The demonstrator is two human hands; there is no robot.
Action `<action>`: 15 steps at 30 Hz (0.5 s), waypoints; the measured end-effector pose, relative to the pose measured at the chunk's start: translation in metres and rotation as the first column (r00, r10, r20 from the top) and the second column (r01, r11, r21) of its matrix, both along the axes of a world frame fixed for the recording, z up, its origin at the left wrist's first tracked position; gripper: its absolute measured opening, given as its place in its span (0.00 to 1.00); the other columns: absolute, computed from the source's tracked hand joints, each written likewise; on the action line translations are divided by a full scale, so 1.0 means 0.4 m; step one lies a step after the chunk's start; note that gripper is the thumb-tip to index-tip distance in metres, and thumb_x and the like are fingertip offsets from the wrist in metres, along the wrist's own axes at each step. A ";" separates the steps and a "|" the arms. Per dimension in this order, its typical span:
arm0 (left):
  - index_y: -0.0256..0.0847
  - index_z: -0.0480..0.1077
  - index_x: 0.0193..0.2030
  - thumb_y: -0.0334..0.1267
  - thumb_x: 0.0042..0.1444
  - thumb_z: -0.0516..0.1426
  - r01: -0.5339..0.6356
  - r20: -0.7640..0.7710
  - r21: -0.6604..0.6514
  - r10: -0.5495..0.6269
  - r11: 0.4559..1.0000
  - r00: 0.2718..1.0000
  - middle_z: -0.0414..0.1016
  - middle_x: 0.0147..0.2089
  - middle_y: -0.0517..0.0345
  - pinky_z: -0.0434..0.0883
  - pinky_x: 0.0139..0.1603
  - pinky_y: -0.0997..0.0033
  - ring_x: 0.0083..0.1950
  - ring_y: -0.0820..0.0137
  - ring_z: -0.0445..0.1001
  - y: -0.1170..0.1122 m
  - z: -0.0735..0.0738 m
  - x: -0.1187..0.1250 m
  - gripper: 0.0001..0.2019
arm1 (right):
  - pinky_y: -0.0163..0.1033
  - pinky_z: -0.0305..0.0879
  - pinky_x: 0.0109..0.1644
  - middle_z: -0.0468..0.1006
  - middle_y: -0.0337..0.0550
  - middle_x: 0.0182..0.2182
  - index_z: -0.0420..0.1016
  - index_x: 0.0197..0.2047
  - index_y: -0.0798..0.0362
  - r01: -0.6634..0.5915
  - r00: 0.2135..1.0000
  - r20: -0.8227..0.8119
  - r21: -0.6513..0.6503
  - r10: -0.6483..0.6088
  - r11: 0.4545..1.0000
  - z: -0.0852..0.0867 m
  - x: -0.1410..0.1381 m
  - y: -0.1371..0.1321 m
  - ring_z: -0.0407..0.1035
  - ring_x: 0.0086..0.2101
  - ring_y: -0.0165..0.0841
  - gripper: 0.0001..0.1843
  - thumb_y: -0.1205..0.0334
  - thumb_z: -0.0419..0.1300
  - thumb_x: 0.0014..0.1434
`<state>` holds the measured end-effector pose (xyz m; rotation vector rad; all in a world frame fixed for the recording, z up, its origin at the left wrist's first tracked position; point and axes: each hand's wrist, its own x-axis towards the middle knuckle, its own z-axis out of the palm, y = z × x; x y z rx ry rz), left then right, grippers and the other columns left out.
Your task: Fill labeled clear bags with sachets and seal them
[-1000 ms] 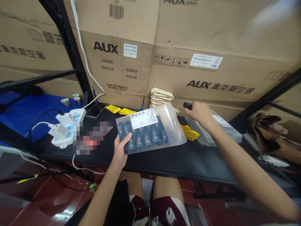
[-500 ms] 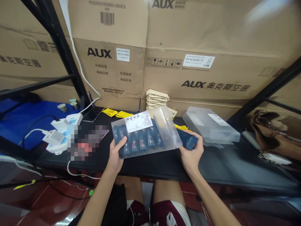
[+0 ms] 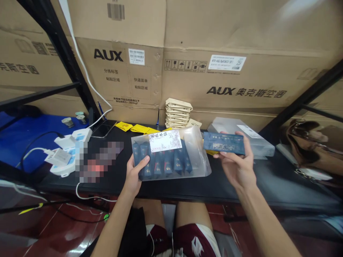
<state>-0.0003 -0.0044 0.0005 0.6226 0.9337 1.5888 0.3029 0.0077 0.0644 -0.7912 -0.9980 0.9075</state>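
My left hand grips the left end of a frosted plastic bag with a white label. Several dark blue packets stand in a row inside the bag, which hangs just above the black table. My right hand is raised to the right of the bag's open mouth. It holds one more dark blue packet flat, printed side up, clear of the bag.
A stack of tan pouches stands against the cardboard boxes at the back. A frosted plastic box lies at right, yellow packets and a phone at back left. A white power strip with cables sits at left. A brown bag rests far right.
My right hand reached to the back right, came back with a dark blue packet to the bag's mouth, then lifted it up and to the right. The left hand kept hold of the bag.
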 end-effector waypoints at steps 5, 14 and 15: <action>0.39 0.82 0.47 0.45 0.43 0.79 -0.016 0.023 -0.019 0.017 1.000 1.000 0.87 0.43 0.52 0.83 0.48 0.59 0.44 0.55 0.87 0.003 -0.005 -0.004 0.26 | 0.40 0.84 0.35 0.83 0.40 0.57 0.72 0.54 0.40 0.009 0.998 0.066 -0.019 -0.008 1.000 -0.022 0.022 0.016 0.81 0.45 0.40 0.40 0.72 0.81 0.40; 0.39 0.81 0.48 0.45 0.44 0.79 0.030 -0.027 -0.012 -0.031 0.999 0.999 0.86 0.43 0.53 0.83 0.43 0.63 0.41 0.58 0.86 0.001 -0.006 -0.003 0.26 | 0.42 0.81 0.29 0.84 0.39 0.50 0.77 0.56 0.40 -0.283 0.945 0.122 -0.165 0.305 0.945 0.022 -0.014 -0.033 0.78 0.32 0.36 0.37 0.68 0.80 0.43; 0.39 0.81 0.47 0.45 0.43 0.79 0.030 -0.032 -0.014 -0.031 0.999 0.999 0.86 0.43 0.53 0.83 0.42 0.63 0.41 0.58 0.86 0.000 -0.005 -0.003 0.26 | 0.43 0.82 0.28 0.84 0.39 0.49 0.78 0.55 0.41 -0.298 0.925 0.185 -0.194 0.333 0.935 0.041 -0.010 -0.032 0.78 0.31 0.37 0.36 0.67 0.81 0.43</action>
